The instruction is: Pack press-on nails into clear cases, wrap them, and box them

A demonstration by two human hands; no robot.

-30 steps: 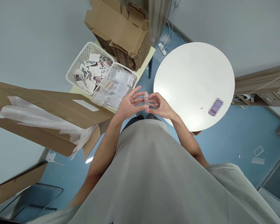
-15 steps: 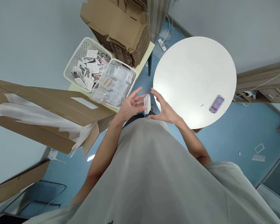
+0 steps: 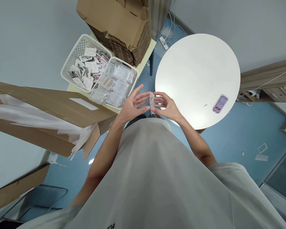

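Between my two hands stands a clear plastic case [image 3: 152,101], seen nearly edge-on in front of my shirt. My left hand [image 3: 133,105] presses its fingertips and thumb against the left side of the case. From the right, my right hand [image 3: 168,107] meets the other side with its fingertips and thumb. Both palms stay apart from the case. What the case contains cannot be made out. Beyond my left hand, a white basket [image 3: 136,73] holds several similar clear packets [image 3: 120,87].
Another white basket [image 3: 66,65] with loose printed cards [image 3: 88,68] stands beside the packets. Behind are stacked cardboard boxes [image 3: 124,28]. A large open carton [image 3: 85,116] with white wrapping [image 3: 38,114] is at left. A round white table [image 3: 193,70] at right bears a pixelated purple item [image 3: 220,103].
My right hand has moved left and closed its fingertips onto the case. The case has turned more edge-on, and the whole view has shifted slightly.
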